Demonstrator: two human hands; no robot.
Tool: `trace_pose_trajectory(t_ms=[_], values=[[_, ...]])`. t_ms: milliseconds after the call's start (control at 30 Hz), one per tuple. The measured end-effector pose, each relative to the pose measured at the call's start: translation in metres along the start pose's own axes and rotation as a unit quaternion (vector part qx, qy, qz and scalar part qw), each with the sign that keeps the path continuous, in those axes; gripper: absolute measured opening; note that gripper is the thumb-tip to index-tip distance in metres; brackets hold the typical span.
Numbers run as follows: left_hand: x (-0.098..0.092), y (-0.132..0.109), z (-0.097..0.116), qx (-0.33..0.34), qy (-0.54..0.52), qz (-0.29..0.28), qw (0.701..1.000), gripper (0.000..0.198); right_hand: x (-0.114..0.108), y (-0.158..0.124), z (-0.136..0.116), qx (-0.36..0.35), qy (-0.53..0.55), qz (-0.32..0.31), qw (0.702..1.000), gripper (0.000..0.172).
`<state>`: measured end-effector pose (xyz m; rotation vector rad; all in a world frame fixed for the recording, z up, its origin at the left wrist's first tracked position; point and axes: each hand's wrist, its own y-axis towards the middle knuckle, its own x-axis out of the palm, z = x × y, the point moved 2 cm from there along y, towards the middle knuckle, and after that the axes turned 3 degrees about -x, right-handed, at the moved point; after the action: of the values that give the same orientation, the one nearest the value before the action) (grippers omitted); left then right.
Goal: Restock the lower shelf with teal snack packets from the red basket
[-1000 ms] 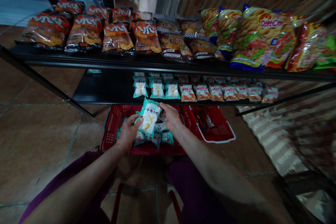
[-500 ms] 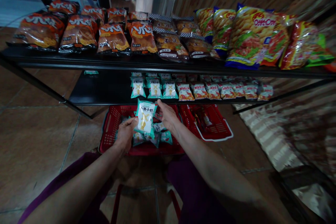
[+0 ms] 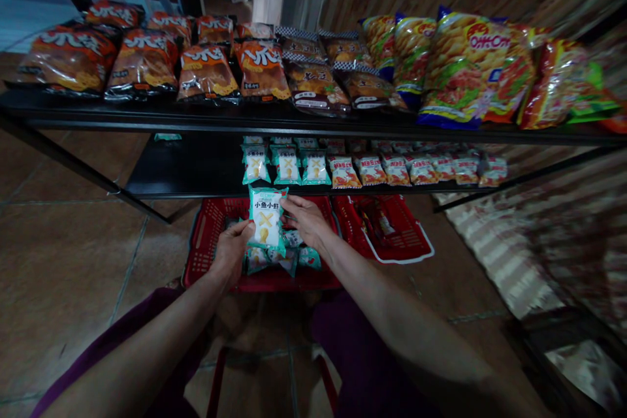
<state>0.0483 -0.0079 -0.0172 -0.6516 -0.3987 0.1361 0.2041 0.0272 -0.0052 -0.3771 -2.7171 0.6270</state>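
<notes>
A teal and white snack packet (image 3: 266,220) is held upright between both my hands, above a red basket (image 3: 206,235) on the floor. My left hand (image 3: 231,249) grips its lower left edge. My right hand (image 3: 306,222) pinches its upper right side. More teal packets (image 3: 274,260) lie in the basket beneath. On the lower black shelf (image 3: 186,173) just beyond, three teal packets (image 3: 287,166) stand in a front row, with more behind them.
Red and white small packets (image 3: 396,170) line the lower shelf to the right. A second red basket (image 3: 392,228) sits at the right. The upper shelf (image 3: 245,119) carries large orange, brown and multicoloured snack bags. Tiled floor lies at the left.
The teal packet has been turned upright and squared between my hands, shifting slightly left. Both hands stay over the basket.
</notes>
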Motion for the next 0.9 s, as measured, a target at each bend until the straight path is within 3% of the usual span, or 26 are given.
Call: trace_pose_trajectory(t_ms=[233,433,700,900], values=[[0.006,-0.003,0.002,-0.065,0.006,-0.091,0.994,0.046,-0.005,0.006,0.001,-0.048,-0.032,0.081,0.995,0.028],[0.012,-0.008,0.006,-0.086,-0.005,-0.12,0.989,0.038,0.0,0.0,-0.001,-0.031,-0.027,0.071,0.997,0.025],[0.003,0.007,0.016,-0.063,-0.053,-0.025,0.996,0.019,0.004,-0.01,0.006,0.073,-0.081,-0.083,0.991,0.036],[-0.004,0.016,0.02,-0.045,-0.076,0.036,0.995,0.012,0.01,-0.02,0.013,0.108,-0.089,-0.109,0.984,0.022]])
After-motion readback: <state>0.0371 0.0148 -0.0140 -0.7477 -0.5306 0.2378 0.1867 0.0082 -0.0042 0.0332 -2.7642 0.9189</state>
